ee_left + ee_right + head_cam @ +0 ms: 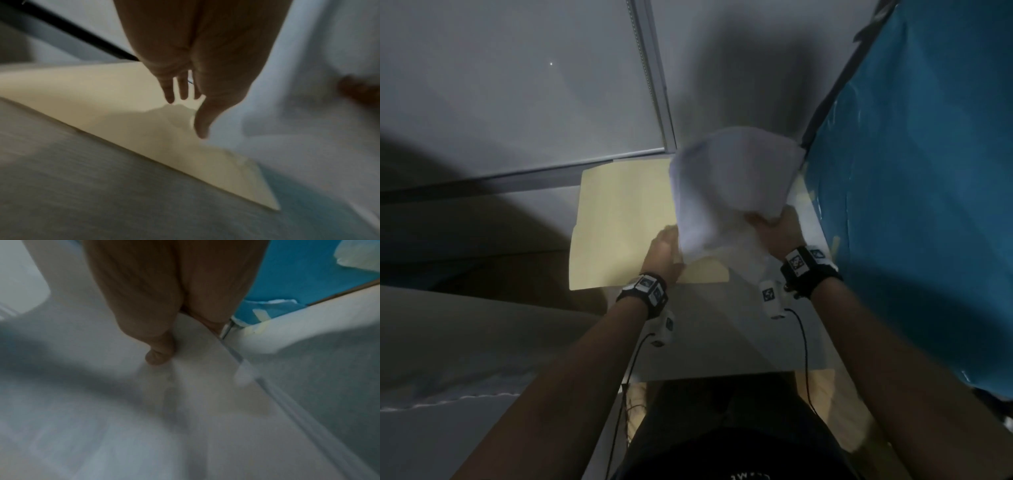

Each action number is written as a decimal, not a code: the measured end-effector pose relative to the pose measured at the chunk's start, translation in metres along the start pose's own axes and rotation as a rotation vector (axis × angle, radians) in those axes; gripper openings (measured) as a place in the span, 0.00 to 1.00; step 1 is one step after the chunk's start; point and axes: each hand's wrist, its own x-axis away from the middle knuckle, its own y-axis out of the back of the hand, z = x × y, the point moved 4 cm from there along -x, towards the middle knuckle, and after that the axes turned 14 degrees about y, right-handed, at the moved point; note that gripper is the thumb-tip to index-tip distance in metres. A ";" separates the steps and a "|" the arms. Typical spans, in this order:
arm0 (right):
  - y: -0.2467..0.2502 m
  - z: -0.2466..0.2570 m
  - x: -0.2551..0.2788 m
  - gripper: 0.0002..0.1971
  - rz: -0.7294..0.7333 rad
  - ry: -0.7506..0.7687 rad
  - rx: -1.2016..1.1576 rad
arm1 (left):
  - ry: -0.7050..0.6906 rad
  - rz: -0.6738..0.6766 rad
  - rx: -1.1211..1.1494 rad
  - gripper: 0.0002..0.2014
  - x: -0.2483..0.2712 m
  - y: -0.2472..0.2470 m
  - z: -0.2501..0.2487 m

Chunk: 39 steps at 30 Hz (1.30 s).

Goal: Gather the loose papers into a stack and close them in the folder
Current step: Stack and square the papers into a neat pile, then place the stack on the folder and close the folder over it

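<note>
Already gathered, the papers point(729, 185) hang in the right hand's point(777, 229) pinching grip at 1 o'clock above the open folder point(619, 222); the left hand point(664, 257), fingers straight, steadies them. Laying in and closing remain.

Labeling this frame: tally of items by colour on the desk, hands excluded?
Cream: 1, the folder, lying open.
White: 1, the paper bundle, gripped by the right hand; sheet count unreadable through blur.
Blue: 1, the sheet at right.
Total: 3.
</note>
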 end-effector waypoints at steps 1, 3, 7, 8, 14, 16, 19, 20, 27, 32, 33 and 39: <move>0.008 0.002 -0.004 0.11 -0.015 -0.003 0.013 | -0.007 -0.017 -0.106 0.42 -0.005 0.000 0.008; 0.022 0.008 -0.011 0.14 -0.009 0.016 0.052 | 0.060 -0.045 -0.226 0.49 -0.015 0.004 0.023; 0.035 0.001 -0.013 0.16 0.042 0.012 0.060 | 0.120 0.109 -0.565 0.45 -0.021 -0.008 0.044; 0.037 -0.002 -0.013 0.16 0.048 0.010 0.055 | 0.102 0.129 -0.606 0.44 -0.020 -0.012 0.045; 0.040 -0.009 -0.016 0.21 0.072 0.024 0.049 | 0.010 0.144 -0.644 0.35 0.035 -0.048 0.020; 0.039 -0.011 -0.017 0.23 0.093 0.016 0.039 | -0.057 0.016 -0.511 0.28 0.042 -0.049 0.016; 0.045 -0.017 -0.016 0.22 0.125 0.035 0.051 | -0.047 -0.214 -0.356 0.43 0.023 -0.014 0.025; 0.047 -0.021 -0.015 0.23 0.131 0.040 0.050 | 0.014 -0.194 -0.391 0.51 0.012 -0.004 0.035; 0.054 -0.034 -0.004 0.23 0.211 -0.012 0.014 | 0.181 0.132 -0.576 0.64 -0.005 0.004 0.059; 0.059 -0.048 0.000 0.22 0.283 -0.100 0.113 | 0.167 0.139 -0.524 0.57 0.042 -0.046 0.041; 0.059 -0.053 0.000 0.22 0.287 -0.118 0.144 | 0.168 0.142 -0.501 0.56 0.046 -0.053 0.040; 0.052 -0.084 -0.005 0.40 0.338 -0.242 0.330 | 0.188 0.135 -0.543 0.61 0.043 -0.044 0.043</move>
